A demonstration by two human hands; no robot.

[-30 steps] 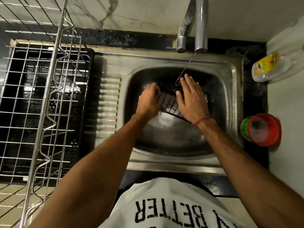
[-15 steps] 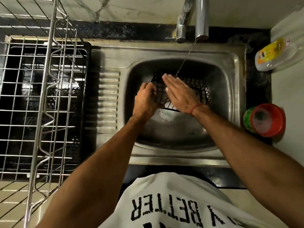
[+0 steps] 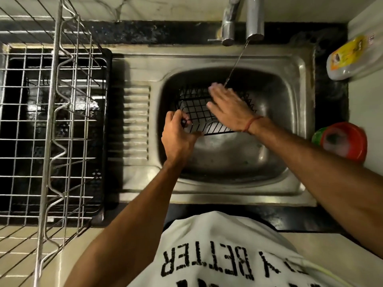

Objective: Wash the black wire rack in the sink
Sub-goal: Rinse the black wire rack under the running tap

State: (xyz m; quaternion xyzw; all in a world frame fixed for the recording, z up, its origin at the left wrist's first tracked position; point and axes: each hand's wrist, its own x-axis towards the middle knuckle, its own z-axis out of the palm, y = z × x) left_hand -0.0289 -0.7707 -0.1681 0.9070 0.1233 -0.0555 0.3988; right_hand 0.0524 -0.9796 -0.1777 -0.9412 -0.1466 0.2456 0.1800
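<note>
Landmark: the sink [image 3: 298, 125]; entries run left to right from it.

- Left hand [image 3: 178, 134]: at the sink's left wall. Its fingers [image 3: 179, 117] curl round the rack's near-left corner wire, so you have a firm pinch there.
- Rack [image 3: 196, 112]: black wire grid, held tilted inside the sink, toward its back left, under the tap's thin stream. Judged light and stiff; wet coated wire will likely be slippery, and the zigzag wire along its far edge may snag. Grip your rack by the thicker rim wire or a corner, not mid-grid.
- Right hand [image 3: 230, 108]: over the sink's middle. Its fingers [image 3: 217, 92] lie straight and flat on the grid, holding nothing and pressing it as if rubbing.
</note>
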